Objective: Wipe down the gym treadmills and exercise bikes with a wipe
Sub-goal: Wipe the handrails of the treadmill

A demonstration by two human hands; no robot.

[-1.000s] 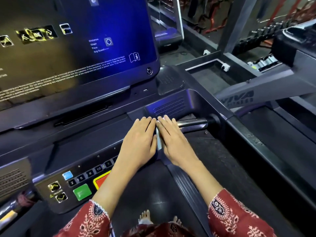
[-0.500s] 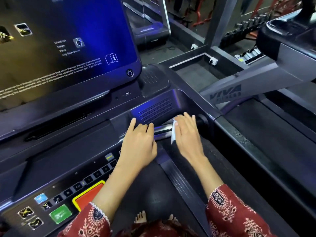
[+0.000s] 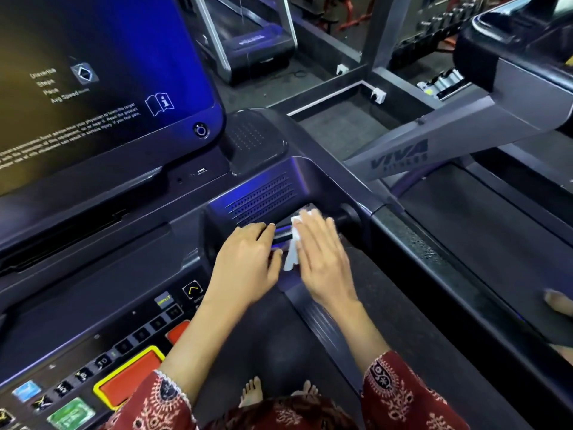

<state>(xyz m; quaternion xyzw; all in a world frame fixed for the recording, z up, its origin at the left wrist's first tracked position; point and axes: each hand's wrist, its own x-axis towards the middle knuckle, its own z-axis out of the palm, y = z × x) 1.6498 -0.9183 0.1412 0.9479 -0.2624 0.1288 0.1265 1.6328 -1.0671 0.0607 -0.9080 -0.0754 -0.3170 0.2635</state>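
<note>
I stand on a dark treadmill whose console [image 3: 124, 259] fills the left half of the head view. A short metal handlebar [image 3: 280, 235] runs under the speaker grille [image 3: 263, 195]. My right hand [image 3: 322, 259] lies flat with straight fingers, blurred, pressing a white wipe [image 3: 291, 256] onto that bar. The wipe shows only at the hand's left edge. My left hand [image 3: 248, 262] rests beside it to the left, fingers laid over the bar's inner end and the console edge. The two hands are a small gap apart.
A lit screen [image 3: 93, 72] stands above the console. Coloured buttons and a red stop pad [image 3: 130, 377] sit at lower left. The right side rail [image 3: 434, 259] borders a neighbouring treadmill [image 3: 403, 156]. A bare foot [image 3: 558, 302] shows at the right edge. My feet [image 3: 251, 395] are on the belt.
My right hand slid the wipe rightward along the handlebar, away from my left hand. The left hand shifted slightly forward onto the bar. The view moved closer and to the right.
</note>
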